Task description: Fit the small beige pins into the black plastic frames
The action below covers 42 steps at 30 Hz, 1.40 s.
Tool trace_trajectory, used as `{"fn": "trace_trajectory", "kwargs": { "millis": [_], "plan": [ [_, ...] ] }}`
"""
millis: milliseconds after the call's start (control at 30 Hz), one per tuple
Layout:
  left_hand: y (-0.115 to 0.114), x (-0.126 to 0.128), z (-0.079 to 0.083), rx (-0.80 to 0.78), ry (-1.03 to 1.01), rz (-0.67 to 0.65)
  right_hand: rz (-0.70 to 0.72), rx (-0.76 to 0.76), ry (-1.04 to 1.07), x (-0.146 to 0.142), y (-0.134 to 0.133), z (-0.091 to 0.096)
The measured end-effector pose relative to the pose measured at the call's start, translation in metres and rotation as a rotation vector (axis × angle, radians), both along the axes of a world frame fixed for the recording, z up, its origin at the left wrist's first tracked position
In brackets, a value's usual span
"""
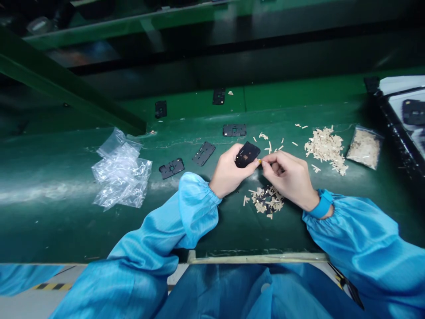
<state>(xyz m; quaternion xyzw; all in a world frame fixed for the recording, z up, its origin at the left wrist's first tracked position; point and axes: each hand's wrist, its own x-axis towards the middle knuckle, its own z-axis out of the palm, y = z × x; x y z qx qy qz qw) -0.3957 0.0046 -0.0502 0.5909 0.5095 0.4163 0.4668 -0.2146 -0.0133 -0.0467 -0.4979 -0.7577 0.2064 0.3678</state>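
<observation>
My left hand (229, 172) is closed around a flat black plastic plate (247, 154) with a small brownish square on its face, held tilted above the bench. At the plate's right edge, the fingertips of my right hand (288, 175) pinch a tiny yellowish piece (260, 161). Whether that piece touches the plate is too small to tell. A blue band (321, 204) circles my right wrist. Just below the hands lies a small heap of cream strips mixed with black bits (268, 200). Loose cream strips (270, 146) are scattered behind my right hand.
Several similar black plates (203, 153) lie left of and beyond my hands. Clear plastic bags (122, 170) are piled at left. At right are a heap of cream pieces (325, 148), a filled zip bag (364, 146) and a black-edged tray (398, 128). A green post (73, 88) rises at left.
</observation>
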Motion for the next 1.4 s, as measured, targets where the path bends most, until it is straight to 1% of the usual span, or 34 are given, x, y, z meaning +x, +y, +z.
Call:
{"fn": "trace_trajectory", "kwargs": {
  "millis": [67, 167, 233, 300, 367, 433, 533, 600, 633, 667, 700, 733, 767, 833, 867, 900, 933, 1000, 1100, 1133, 1167, 1200, 1267, 1333, 1367, 1400],
  "plan": [
    [0.001, -0.001, -0.001, 0.006, 0.003, 0.005, -0.036, -0.017, 0.022, 0.003, 0.004, 0.001],
    [0.002, -0.003, -0.004, 0.037, 0.041, 0.046, -0.170, -0.057, 0.044, 0.015, 0.015, 0.000],
    [0.002, -0.005, -0.006, 0.086, 0.070, 0.058, -0.240, -0.052, 0.011, 0.025, 0.024, -0.002],
    [0.001, -0.007, -0.006, 0.162, 0.107, 0.050, -0.256, -0.020, -0.071, 0.033, 0.031, -0.003],
    [0.000, -0.009, -0.007, 0.272, 0.177, 0.060, -0.258, 0.020, -0.152, 0.037, 0.034, -0.004],
    [-0.001, -0.011, -0.007, 0.414, 0.266, 0.085, -0.248, 0.056, -0.186, 0.038, 0.034, -0.004],
    [-0.001, -0.014, -0.006, 0.639, 0.332, 0.099, -0.143, 0.104, -0.140, 0.034, 0.028, -0.001],
    [-0.001, -0.015, -0.004, 0.748, 0.318, 0.085, -0.059, 0.107, -0.074, 0.030, 0.024, 0.002],
    [0.000, -0.016, -0.004, 0.784, 0.300, 0.074, -0.038, 0.087, -0.039, 0.028, 0.022, 0.005],
    [0.001, -0.016, -0.003, 0.808, 0.280, 0.061, -0.029, 0.038, 0.004, 0.026, 0.021, 0.007],
    [0.001, -0.017, -0.003, 0.821, 0.259, 0.044, -0.014, -0.049, 0.063, 0.024, 0.019, 0.010],
    [0.002, -0.017, -0.003, 0.828, 0.239, 0.024, 0.015, -0.177, 0.138, 0.023, 0.018, 0.013],
    [0.002, -0.018, -0.003, 0.833, 0.223, 0.008, 0.063, -0.336, 0.227, 0.022, 0.017, 0.016],
    [0.003, -0.019, -0.004, 0.843, 0.201, -0.019, 0.219, -0.679, 0.422, 0.021, 0.016, 0.020],
    [0.003, -0.019, -0.004, 0.850, 0.194, -0.030, 0.297, -0.822, 0.508, 0.021, 0.015, 0.022],
    [0.004, -0.019, -0.004, 0.856, 0.189, -0.038, 0.356, -0.932, 0.583, 0.021, 0.015, 0.023],
    [0.004, -0.019, -0.005, 0.857, 0.189, -0.043, 0.389, -1.007, 0.648, 0.020, 0.014, 0.024],
    [0.004, -0.020, -0.005, 0.848, 0.195, -0.047, 0.419, -1.097, 0.749, 0.019, 0.012, 0.024],
    [0.004, -0.020, -0.005, 0.866, 0.173, -0.049, 0.440, -1.146, 0.856, 0.016, 0.010, 0.023],
    [0.004, -0.019, -0.005, 0.857, 0.154, -0.052, 0.437, -1.144, 0.873, 0.015, 0.009, 0.022],
    [0.004, -0.018, -0.005, 0.812, 0.134, -0.050, 0.421, -1.130, 0.885, 0.014, 0.009, 0.021],
    [0.003, -0.017, -0.006, 0.718, 0.111, -0.039, 0.386, -1.096, 0.890, 0.014, 0.009, 0.020],
    [0.003, -0.013, -0.008, 0.401, 0.022, -0.004, 0.268, -0.963, 0.860, 0.012, 0.010, 0.018],
    [0.003, -0.008, -0.010, 0.068, -0.127, 0.017, 0.116, -0.778, 0.771, 0.010, 0.011, 0.015],
    [0.003, -0.006, -0.010, -0.035, -0.196, 0.026, 0.050, -0.692, 0.713, 0.009, 0.012, 0.013],
    [0.004, -0.005, -0.010, -0.090, -0.242, 0.032, -0.001, -0.623, 0.656, 0.008, 0.012, 0.011]
  ]
}}
